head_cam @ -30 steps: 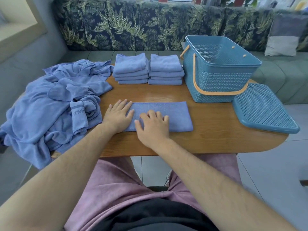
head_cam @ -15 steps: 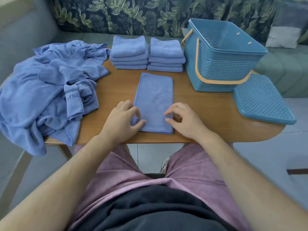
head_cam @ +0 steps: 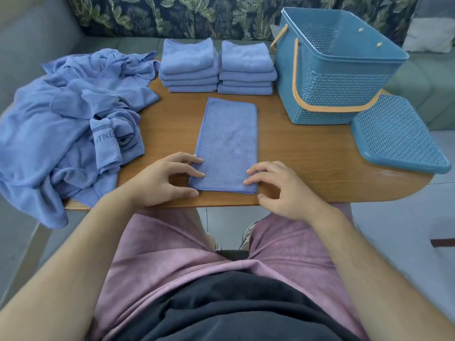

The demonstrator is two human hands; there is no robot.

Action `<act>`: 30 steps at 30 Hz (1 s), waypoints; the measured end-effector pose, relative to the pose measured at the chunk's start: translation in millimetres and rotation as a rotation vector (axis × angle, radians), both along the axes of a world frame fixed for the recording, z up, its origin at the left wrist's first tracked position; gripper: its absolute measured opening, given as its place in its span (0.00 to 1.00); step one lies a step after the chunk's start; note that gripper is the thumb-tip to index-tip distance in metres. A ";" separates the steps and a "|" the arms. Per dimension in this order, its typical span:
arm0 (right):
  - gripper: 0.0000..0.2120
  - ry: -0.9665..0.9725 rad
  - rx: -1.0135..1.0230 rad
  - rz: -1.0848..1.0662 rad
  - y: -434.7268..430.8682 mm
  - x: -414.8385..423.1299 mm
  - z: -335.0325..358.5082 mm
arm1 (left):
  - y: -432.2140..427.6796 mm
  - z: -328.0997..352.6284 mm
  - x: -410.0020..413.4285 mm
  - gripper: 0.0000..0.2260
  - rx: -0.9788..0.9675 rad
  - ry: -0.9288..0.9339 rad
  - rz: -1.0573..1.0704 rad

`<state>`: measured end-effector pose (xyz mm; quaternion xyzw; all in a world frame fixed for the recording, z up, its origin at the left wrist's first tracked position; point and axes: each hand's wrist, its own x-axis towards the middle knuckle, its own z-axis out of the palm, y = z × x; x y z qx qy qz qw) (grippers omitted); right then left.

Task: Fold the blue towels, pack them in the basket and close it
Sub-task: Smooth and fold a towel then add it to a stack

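Towel position: half-folded blue microfibre towel (head_cam: 227,143) lies on brown wooden table (head_cam: 307,153), long axis 12-to-6. Left hand (head_cam: 162,179) and right hand (head_cam: 278,188) sit apart (equally near), fingertips touching its 6 o'clock corners, nothing gripped.

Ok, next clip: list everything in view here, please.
half-folded towel: 1, blue, table centre
folded towel stacks: 2, blue, table's far edge
unfolded towels: 1 heap, blue, table's left end
basket: 1, teal, orange handles, far right, open
lid: 1, teal, table's right end beside basket
table: 1, wooden
sofa: 1, leaf print, behind table
cushion: 1, grey and white, on sofa
left hand: 1, fingertips on towel's near left corner
right hand: 1, fingertips on its near right corner
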<state>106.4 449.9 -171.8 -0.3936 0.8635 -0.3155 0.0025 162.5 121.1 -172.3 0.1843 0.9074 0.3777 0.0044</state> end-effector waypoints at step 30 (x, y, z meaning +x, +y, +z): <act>0.12 0.073 -0.066 -0.082 0.3 -8.5 3.9 | 35.2 3.1 -3.6 0.08 -0.123 0.426 0.123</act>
